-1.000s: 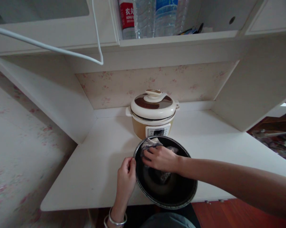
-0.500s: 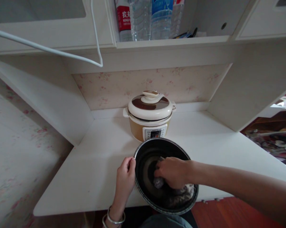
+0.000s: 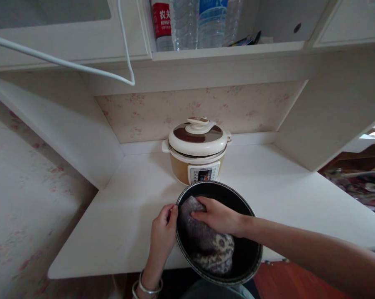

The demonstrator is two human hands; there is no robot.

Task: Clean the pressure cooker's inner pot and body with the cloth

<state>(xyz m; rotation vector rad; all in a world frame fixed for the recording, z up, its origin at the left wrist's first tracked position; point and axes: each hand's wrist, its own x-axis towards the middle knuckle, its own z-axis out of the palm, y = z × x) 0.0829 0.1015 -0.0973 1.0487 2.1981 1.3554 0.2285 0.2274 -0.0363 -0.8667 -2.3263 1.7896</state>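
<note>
A round black inner pot (image 3: 248, 261) is tilted toward me at the front edge of the white tabletop. My left hand (image 3: 165, 226) grips its left rim between thumb and fingers. Inside the pot, my right hand (image 3: 220, 216) holds a grey patterned cloth (image 3: 201, 234) against the left inner wall. The cloth's loose, spotted end hangs down over the pot's bottom. Just behind the pot stands a cream and gold electric pressure cooker (image 3: 197, 153) with its lid on and its control panel facing me.
Above the white tabletop (image 3: 137, 195), a cabinet shelf (image 3: 268, 49) holds several plastic bottles (image 3: 184, 25). A white cable (image 3: 81, 70) hangs in front of the cabinet at upper left. Side panels flank the nook, and a reddish floor (image 3: 287, 280) shows below.
My right hand has moved the cloth from the pot's middle and right side to its left inner wall, and the cloth is more spread out. My left hand stays on the rim.
</note>
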